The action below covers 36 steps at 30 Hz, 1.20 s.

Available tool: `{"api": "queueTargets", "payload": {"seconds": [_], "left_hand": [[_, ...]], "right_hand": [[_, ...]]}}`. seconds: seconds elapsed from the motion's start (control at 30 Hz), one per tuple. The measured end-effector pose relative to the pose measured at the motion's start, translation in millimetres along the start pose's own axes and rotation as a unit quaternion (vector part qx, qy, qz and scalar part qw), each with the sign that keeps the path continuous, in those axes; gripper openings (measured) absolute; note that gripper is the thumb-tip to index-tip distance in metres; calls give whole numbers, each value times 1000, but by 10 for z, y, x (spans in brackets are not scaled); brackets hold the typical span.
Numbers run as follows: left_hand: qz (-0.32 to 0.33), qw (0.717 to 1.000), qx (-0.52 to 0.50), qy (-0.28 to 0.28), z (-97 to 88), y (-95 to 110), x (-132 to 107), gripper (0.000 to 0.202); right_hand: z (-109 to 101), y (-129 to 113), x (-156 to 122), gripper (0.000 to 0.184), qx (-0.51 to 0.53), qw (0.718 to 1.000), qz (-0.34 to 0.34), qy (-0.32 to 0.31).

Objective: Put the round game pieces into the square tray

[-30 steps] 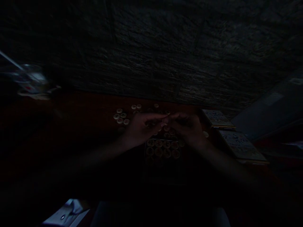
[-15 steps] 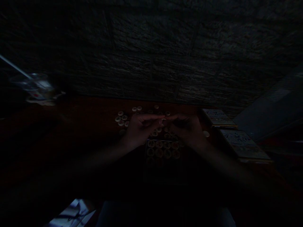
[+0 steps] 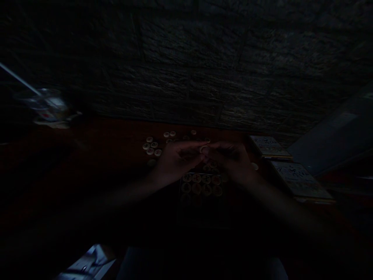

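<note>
In the dim light a round Chinese chess piece (image 3: 203,149) is pinched between the fingertips of both hands, above the table. My left hand (image 3: 178,160) grips it from the left, and my right hand (image 3: 233,158) from the right, its thumb partly covering the piece. Below them lies a dark tray (image 3: 180,194) with pieces set in rows, marked in black or red; its near part is lost in shadow. Loose chess pieces (image 3: 150,146) are scattered to the left and behind the hands, some hidden by the fingers.
Two flat boxes or books (image 3: 300,179) with dark writing lie at the right. A clear cup with a straw (image 3: 52,105) stands at the far left. A rough stone wall (image 3: 186,77) rises behind the table. One pale disc (image 3: 254,166) rests beside my right wrist.
The held piece has turned and my right thumb now covers more of its face. Both hands stay together in nearly the same place.
</note>
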State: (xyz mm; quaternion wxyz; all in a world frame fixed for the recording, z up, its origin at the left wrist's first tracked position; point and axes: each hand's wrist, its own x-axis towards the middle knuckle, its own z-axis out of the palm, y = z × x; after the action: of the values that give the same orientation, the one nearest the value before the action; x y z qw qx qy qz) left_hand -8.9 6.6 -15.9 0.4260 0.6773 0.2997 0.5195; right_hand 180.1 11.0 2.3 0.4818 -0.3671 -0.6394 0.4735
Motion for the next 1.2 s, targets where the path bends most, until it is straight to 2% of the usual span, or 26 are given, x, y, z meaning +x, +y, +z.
{"api": "queueTargets", "payload": {"seconds": [0.2,0.33,0.43,0.63,0.9,1.07,1.2], "left_hand": [[13,999,29,39,12,-21,-16,28],[20,998,46,32,12,-22,-31,24],[23,998,57,23,12,-16,-38,25],[4,999,37,-13,24,20,-29,26],[23,999,42,9,8,-22,-10,32],[33,999,35,16,0,-10,-1,37],[60,998,28,22,-8,-18,-3,33]], "right_hand": [[-4,-16,-27,28,-48,999,-5,0],[-6,2,-47,30,-106,993,-41,20],[-4,20,-47,33,-115,992,-33,41],[-7,53,-40,33,-86,996,-4,31],[2,7,-11,33,16,998,66,7],[-35,-26,-7,28,27,998,58,-10],[-70,-11,-7,28,31,998,47,-17]]}}
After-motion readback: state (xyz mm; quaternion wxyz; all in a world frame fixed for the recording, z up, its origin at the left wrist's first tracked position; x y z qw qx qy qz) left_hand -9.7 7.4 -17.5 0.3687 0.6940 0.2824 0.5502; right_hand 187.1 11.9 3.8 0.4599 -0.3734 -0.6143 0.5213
